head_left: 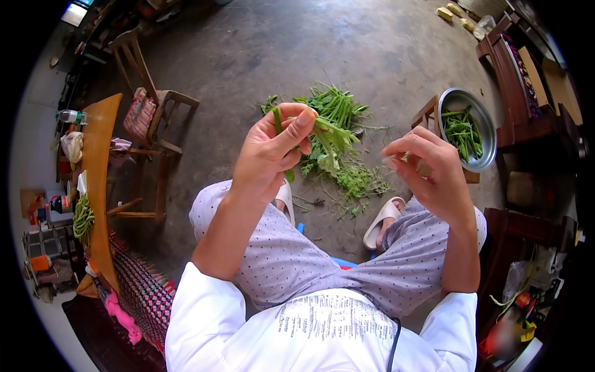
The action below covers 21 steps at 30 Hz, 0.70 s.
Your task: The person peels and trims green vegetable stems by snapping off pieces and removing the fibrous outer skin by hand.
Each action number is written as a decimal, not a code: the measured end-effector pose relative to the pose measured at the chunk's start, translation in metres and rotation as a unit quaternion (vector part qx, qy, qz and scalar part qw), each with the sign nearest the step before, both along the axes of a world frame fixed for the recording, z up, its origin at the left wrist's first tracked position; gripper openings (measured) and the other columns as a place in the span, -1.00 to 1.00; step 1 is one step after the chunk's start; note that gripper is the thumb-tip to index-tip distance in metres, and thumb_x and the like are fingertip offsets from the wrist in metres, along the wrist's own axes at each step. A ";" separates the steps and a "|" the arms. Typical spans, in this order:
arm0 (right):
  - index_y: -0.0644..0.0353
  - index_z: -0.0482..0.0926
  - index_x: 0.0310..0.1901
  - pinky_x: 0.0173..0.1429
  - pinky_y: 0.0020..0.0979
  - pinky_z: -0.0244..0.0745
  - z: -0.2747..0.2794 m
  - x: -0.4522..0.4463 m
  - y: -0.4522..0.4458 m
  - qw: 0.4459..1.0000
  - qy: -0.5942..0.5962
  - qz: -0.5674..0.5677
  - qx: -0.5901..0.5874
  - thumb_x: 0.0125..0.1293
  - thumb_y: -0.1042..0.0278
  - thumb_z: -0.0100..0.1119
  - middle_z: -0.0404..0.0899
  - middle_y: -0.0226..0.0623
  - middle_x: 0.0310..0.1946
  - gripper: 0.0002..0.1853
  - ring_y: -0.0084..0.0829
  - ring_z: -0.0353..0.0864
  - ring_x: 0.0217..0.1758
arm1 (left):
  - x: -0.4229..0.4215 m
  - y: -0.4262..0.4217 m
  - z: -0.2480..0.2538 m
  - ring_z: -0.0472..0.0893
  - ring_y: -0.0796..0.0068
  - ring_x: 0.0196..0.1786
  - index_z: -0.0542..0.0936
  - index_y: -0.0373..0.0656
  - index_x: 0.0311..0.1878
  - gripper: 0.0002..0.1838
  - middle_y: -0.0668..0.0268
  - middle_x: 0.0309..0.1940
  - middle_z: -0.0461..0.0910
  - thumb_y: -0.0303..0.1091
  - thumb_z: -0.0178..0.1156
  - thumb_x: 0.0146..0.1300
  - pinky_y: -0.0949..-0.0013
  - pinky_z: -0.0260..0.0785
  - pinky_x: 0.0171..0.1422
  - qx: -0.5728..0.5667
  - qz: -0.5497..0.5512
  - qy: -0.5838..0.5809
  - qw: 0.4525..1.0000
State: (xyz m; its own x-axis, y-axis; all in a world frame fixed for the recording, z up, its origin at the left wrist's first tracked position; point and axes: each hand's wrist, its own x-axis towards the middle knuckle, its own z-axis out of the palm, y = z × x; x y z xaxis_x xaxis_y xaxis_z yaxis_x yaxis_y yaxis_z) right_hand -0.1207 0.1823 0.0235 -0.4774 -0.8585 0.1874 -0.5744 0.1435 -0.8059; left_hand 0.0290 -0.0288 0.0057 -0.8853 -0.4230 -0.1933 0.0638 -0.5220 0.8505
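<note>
While a leafy sprig is pinched on the left, nothing clear is seen held on the right

Although two grips are raised over the floor, only one is plainly seen to be loaded. By the left grip, at the centre of the frame, a green sprig is clamped between thumb and forefinger, its leafy end pointed toward the lower right. The right grip, right of centre, is held well apart from it; its thumb and forefinger tips are nearly met, and whether a thin strand is pinched there cannot be told.

Beyond the left grip, a bundle of greens is laid on the floor, with loose trimmings scattered just below it in the frame. At the right of the frame, cut stems are held in a metal basin, which appears to be supported by a wooden stool.

The step in hand is judged to be the picking over of a single sprig. For the next move, the sprig would need to be kept firmly pinched at left while its free end is met by the right grip.
</note>
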 end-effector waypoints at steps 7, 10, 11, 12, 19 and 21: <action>0.20 0.66 -0.17 -0.42 -0.52 0.34 -0.004 0.029 -0.021 0.994 -0.009 -0.021 -0.107 0.12 0.45 0.41 0.54 -0.38 -0.43 -0.78 -0.56 0.41 -0.50 | -0.010 0.020 -0.001 0.40 0.83 -0.49 0.61 -0.12 -0.15 -0.78 0.55 -0.49 0.53 -0.23 0.37 0.25 0.70 -0.04 -0.59 -0.061 0.058 -0.006 0.996; 0.22 0.67 -0.22 -0.41 -0.53 0.33 -0.011 0.036 -0.028 0.992 -0.021 -0.065 -0.110 0.10 0.44 0.44 0.56 -0.38 -0.43 -0.80 -0.59 0.43 -0.48 | -0.012 0.023 0.004 0.38 0.84 -0.49 0.61 -0.12 -0.18 -0.81 0.55 -0.49 0.53 -0.26 0.38 0.25 0.69 0.01 -0.53 -0.044 0.021 0.019 0.999; 0.22 0.67 -0.23 -0.41 -0.54 0.33 -0.015 0.037 -0.029 0.987 -0.083 -0.079 -0.112 0.10 0.45 0.43 0.56 -0.38 -0.42 -0.81 -0.61 0.43 -0.48 | -0.013 0.025 0.004 0.38 0.84 -0.49 0.61 -0.12 -0.18 -0.81 0.55 -0.49 0.53 -0.26 0.38 0.25 0.69 0.01 -0.53 -0.043 0.019 0.019 0.999; 0.23 0.68 -0.24 -0.40 -0.55 0.33 -0.018 0.036 -0.030 0.979 -0.144 -0.093 -0.114 0.11 0.46 0.42 0.56 -0.39 -0.42 -0.83 -0.63 0.43 -0.48 | -0.014 0.027 0.003 0.39 0.84 -0.48 0.61 -0.12 -0.19 -0.81 0.54 -0.48 0.54 -0.28 0.38 0.25 0.68 0.08 -0.48 -0.083 0.035 0.028 0.996; 0.32 0.58 -0.30 -0.36 -0.61 0.30 -0.020 0.030 -0.030 0.935 -0.326 -0.050 -0.130 0.27 0.50 0.30 0.49 -0.49 -0.44 -0.91 -0.74 0.38 -0.43 | -0.018 0.032 0.000 0.39 0.81 -0.43 0.54 -0.15 -0.24 -0.80 0.52 -0.47 0.52 -0.30 0.37 0.26 0.66 0.23 -0.34 -0.248 0.090 0.065 0.962; 0.31 0.56 -0.31 -0.35 -0.61 0.29 -0.019 0.027 -0.027 0.948 -0.283 -0.057 -0.134 0.28 0.51 0.27 0.47 -0.50 -0.44 -0.91 -0.74 0.37 -0.42 | -0.017 0.030 0.004 0.38 0.80 -0.43 0.52 -0.15 -0.26 -0.79 0.53 -0.48 0.51 -0.30 0.37 0.26 0.66 0.23 -0.35 -0.255 0.096 0.060 0.960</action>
State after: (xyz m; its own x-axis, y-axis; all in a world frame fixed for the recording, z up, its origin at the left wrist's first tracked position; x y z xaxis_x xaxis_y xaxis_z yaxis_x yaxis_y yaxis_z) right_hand -0.0942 0.1555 0.0048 -0.6534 -0.7529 0.0784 -0.0324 -0.0756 -0.9966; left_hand 0.0121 0.0014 0.0094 -0.7842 -0.5937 0.1807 0.2301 -0.0077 0.9731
